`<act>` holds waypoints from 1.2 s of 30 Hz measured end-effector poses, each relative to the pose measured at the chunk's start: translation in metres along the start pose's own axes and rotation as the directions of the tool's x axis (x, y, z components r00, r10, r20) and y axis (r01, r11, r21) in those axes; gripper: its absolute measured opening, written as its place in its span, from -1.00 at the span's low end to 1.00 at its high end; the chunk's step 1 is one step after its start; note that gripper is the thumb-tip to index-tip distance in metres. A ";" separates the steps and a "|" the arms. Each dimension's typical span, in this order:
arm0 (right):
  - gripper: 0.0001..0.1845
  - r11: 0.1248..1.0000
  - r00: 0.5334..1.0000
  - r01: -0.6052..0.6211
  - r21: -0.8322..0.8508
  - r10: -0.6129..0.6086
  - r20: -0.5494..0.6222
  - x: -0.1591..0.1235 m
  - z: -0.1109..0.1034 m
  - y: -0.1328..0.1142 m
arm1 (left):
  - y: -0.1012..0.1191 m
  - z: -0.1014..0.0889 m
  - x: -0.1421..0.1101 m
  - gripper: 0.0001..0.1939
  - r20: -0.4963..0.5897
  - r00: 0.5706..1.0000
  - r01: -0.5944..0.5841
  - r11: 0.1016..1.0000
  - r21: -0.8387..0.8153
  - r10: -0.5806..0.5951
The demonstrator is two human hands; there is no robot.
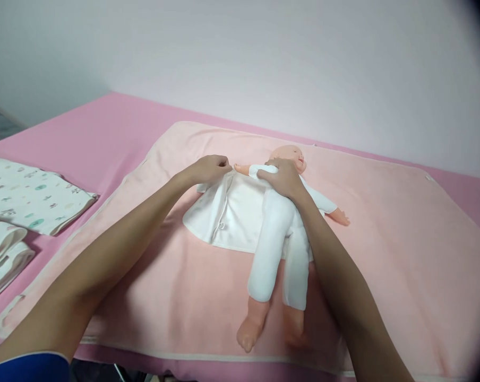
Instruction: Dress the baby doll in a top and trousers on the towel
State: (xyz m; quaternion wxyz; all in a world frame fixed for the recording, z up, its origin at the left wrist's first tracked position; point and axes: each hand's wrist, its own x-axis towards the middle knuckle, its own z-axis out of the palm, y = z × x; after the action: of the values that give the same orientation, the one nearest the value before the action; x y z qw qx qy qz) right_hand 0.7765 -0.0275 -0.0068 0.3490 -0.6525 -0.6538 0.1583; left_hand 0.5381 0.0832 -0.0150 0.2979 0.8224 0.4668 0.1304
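Observation:
A baby doll (277, 223) with a white cloth body and plastic head, hands and feet lies on its back. Partly beneath it, to the left, is spread a white baby shirt (243, 207) with a thin tie on its front edge. My left hand (213, 168) is closed in a pinch at the shirt's upper left part, close to the doll's outstretched plastic hand (242, 168). Wrapped around the doll's upper arm near the shoulder, my right hand (282, 178) covers part of its chest. The shirt's right part is hidden under the doll.
A pink blanket (391, 254) with pale edging lies under everything, on a darker pink padded table (116, 127). Folded printed cloths (36, 193) sit at the left edge. A pale wall (264, 63) rises behind the table.

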 end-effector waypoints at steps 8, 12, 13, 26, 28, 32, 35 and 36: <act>-0.56 0.957 0.979 0.142 -0.254 -0.098 0.177 0.009 0.018 -0.011 | 0.012 0.006 -0.004 -0.83 -0.128 0.980 -0.167 0.978 -0.127 0.151; -0.67 0.893 0.957 0.243 -0.378 -0.157 0.244 0.020 0.044 -0.026 | 0.029 0.015 -0.010 -0.83 -0.197 0.949 -0.263 0.962 -0.072 0.245; -0.69 0.898 0.961 0.241 -0.368 -0.169 0.218 0.019 0.045 -0.027 | 0.033 0.016 -0.012 -0.83 -0.208 0.944 -0.269 0.962 -0.044 0.255; -0.38 0.962 0.999 -0.020 -0.271 0.029 0.030 -0.082 -0.084 0.102 | 0.039 0.030 -0.001 -0.82 -0.205 0.951 -0.243 0.970 -0.027 0.233; -0.47 0.965 0.998 -0.002 -0.263 -0.014 -0.057 -0.071 -0.073 0.087 | 0.047 0.036 0.006 -0.82 -0.188 0.961 -0.217 0.975 -0.057 0.203; -0.53 0.923 0.981 0.049 -0.382 -0.117 -0.157 -0.057 -0.055 0.051 | 0.059 0.046 0.011 -0.84 -0.209 0.970 -0.134 0.990 -0.033 0.125; -0.62 0.827 0.932 0.010 -0.561 -0.211 -0.293 -0.073 -0.045 0.044 | 0.071 0.053 0.003 -0.88 -0.328 0.923 -0.164 0.978 0.132 0.199; -0.67 0.808 0.920 -0.003 -0.590 -0.229 -0.318 -0.080 -0.041 0.046 | 0.079 0.057 -0.001 -0.89 -0.363 0.894 -0.202 0.960 0.195 0.262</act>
State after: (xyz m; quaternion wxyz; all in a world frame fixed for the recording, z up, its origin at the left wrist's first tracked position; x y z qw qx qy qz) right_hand 0.8306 -0.1107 -0.0284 0.2609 -0.7043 -0.6301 -0.1969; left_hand 0.6201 0.0305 -0.0119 0.1192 0.8508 0.4229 0.2882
